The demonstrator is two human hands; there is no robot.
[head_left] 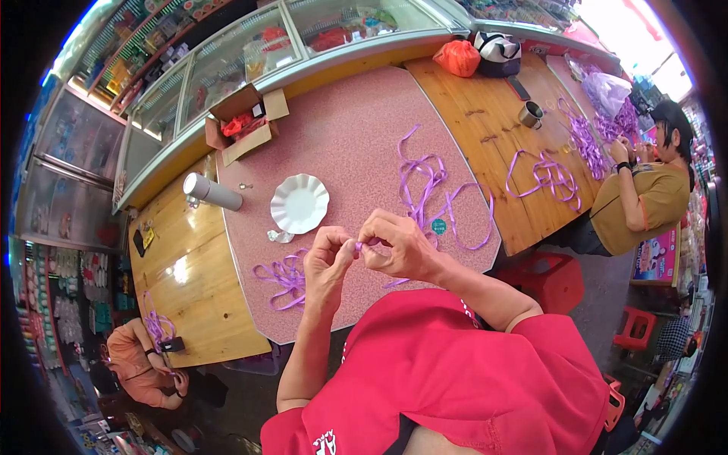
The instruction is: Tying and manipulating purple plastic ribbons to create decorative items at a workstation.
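Observation:
My left hand point(327, 262) and my right hand point(400, 244) meet over the pink tabletop, fingertips almost touching. Both pinch a short stretch of purple ribbon point(359, 246); its exact fold is too small to make out. Loops of the same loose ribbon point(422, 186) spread over the table beyond and to the right of my right hand. Another tangle of purple ribbon point(279, 284) lies just left of my left hand. Past that hand sits a white plate with a wavy rim point(300, 227), a crumpled white scrap point(280, 236) beside it.
An open cardboard box point(250, 144) with red contents and a silver-white bottle point(212, 191) stand at the far left. On the right wooden table are a metal cup point(531, 114), a phone point(519, 89) and more ribbon. One person point(641, 189) handles ribbon there; another point(140, 364) sits lower left.

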